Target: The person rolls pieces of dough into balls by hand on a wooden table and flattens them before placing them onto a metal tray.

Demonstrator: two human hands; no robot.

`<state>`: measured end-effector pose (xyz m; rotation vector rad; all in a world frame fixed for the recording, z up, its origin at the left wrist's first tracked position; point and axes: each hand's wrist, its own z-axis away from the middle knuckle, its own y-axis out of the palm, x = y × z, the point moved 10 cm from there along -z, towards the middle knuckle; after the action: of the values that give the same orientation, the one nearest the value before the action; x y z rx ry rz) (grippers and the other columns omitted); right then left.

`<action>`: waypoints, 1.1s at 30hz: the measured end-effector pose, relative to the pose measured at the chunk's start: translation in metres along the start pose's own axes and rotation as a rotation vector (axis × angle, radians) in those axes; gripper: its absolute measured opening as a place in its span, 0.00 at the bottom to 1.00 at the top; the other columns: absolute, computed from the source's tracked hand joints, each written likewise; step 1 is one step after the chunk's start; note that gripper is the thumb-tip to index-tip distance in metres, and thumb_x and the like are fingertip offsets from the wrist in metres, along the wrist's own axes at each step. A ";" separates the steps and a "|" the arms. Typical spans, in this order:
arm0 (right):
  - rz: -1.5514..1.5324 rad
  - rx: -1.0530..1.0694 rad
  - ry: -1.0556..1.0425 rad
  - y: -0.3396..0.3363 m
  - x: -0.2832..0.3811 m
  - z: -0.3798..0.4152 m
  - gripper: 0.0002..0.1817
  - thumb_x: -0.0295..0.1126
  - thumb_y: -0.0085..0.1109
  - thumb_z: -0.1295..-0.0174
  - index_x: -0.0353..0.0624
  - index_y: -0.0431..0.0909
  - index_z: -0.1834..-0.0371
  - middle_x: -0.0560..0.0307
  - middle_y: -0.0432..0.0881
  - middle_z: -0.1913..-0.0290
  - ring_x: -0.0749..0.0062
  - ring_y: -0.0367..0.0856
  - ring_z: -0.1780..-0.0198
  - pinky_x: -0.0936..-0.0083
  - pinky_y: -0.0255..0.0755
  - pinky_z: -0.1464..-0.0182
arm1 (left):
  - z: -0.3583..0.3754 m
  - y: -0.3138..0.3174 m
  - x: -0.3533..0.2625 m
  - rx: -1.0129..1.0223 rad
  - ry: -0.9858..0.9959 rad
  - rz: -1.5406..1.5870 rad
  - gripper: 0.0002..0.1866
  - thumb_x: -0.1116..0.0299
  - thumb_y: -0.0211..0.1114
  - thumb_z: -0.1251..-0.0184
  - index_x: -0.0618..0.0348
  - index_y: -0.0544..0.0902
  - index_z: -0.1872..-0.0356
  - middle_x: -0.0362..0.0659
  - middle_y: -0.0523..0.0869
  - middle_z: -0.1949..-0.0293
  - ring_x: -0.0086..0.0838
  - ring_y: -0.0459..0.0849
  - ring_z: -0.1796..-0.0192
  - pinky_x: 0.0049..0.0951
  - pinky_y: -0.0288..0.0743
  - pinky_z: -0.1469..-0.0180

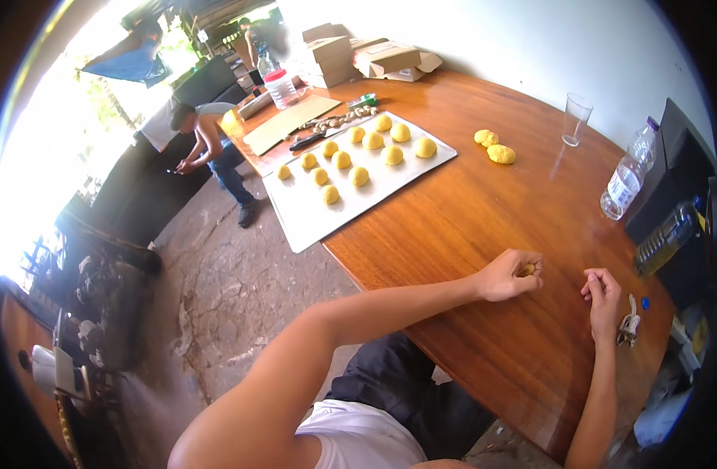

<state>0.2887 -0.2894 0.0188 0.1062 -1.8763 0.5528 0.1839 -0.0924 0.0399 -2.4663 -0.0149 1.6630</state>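
Note:
My left hand (pixel 510 277) is closed around a small piece of yellow dough (pixel 527 270), most of it hidden by the fingers. To its right, my right hand (pixel 601 292) hovers over the table with loosely bent fingers and nothing visible in them. Two larger yellow dough lumps (pixel 501 154) lie side by side on the wooden table (pixel 444 211), beyond my hands. At the table's left edge, a pale baking tray (pixel 311 227) carries several round dough balls (pixel 358 176) and partly overhangs the edge.
A glass (pixel 577 119), a clear plastic bottle (pixel 628 173) and a bottle of yellowish liquid (pixel 666 242) line the right side. Keys (pixel 629 324) lie near my right wrist. Behind the tray are a knife (pixel 307 141), a red-lidded jar (pixel 280 88) and boxes (pixel 327 59). A person (pixel 210 141) sits at left.

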 end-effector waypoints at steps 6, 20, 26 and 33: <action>0.003 0.008 -0.006 0.002 0.000 -0.001 0.09 0.30 0.53 0.25 0.38 0.81 0.58 0.66 0.76 0.71 0.83 0.74 0.69 0.82 0.66 0.65 | 0.003 -0.007 0.017 -0.086 -0.198 -0.211 0.32 0.54 0.59 0.19 0.59 0.66 0.87 0.32 0.60 0.86 0.18 0.58 0.79 0.32 0.55 0.79; 0.026 0.006 -0.016 0.002 0.000 0.000 0.09 0.31 0.53 0.25 0.39 0.82 0.58 0.67 0.76 0.72 0.85 0.73 0.68 0.83 0.65 0.66 | 0.038 0.035 -0.021 0.309 0.287 -0.956 0.46 0.87 0.56 0.43 0.48 0.58 0.19 0.59 0.48 0.19 0.56 0.40 0.16 0.57 0.41 0.18; 0.048 0.021 0.021 0.005 0.003 -0.001 0.09 0.30 0.53 0.25 0.38 0.81 0.58 0.67 0.75 0.71 0.84 0.72 0.68 0.82 0.65 0.65 | -0.011 0.025 0.006 0.121 0.135 -1.044 0.35 0.67 0.57 0.31 0.54 0.64 0.22 0.61 0.46 0.19 0.62 0.44 0.18 0.59 0.41 0.19; 0.044 0.001 0.009 0.000 -0.002 0.000 0.09 0.29 0.53 0.25 0.37 0.81 0.58 0.66 0.75 0.70 0.84 0.72 0.68 0.81 0.66 0.64 | 0.035 0.051 -0.002 0.461 0.127 -0.849 0.31 0.56 0.55 0.22 0.64 0.66 0.25 0.57 0.59 0.22 0.55 0.54 0.20 0.50 0.49 0.19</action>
<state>0.2891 -0.2895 0.0169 0.0629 -1.8733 0.5836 0.1465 -0.1378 0.0211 -1.8101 -0.5187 0.9962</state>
